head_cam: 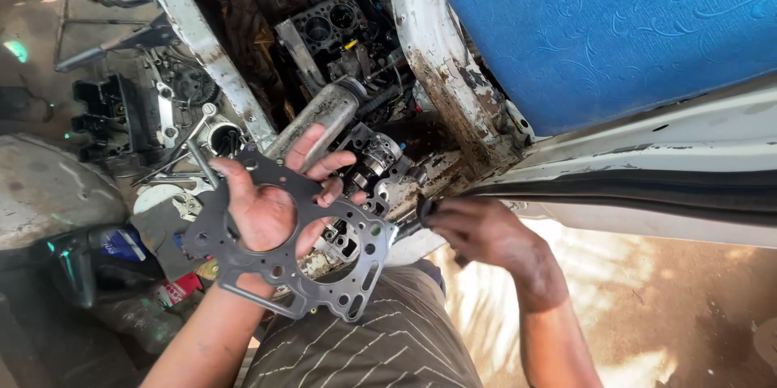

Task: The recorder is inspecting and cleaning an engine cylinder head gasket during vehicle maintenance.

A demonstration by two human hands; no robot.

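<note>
My left hand (271,198) holds up a flat dark-grey metal gasket (360,262) with large round bores and several small holes; my fingers poke through one bore and curl over its top edge. To the right, my right hand (477,230) is closed around a small dark part or tool by the gasket's right edge; what it is stays unclear. Behind the gasket lies a greasy engine part (376,161) with metal fittings. My striped trouser leg (380,339) fills the bottom centre.
A bare engine block (328,24) with round cylinder bores sits at the top centre between rusted white body frames (441,64). A blue patterned seat (599,24) fills the upper right. Loose tools and parts (174,113) lie left. A plastic bottle (150,303) rests lower left.
</note>
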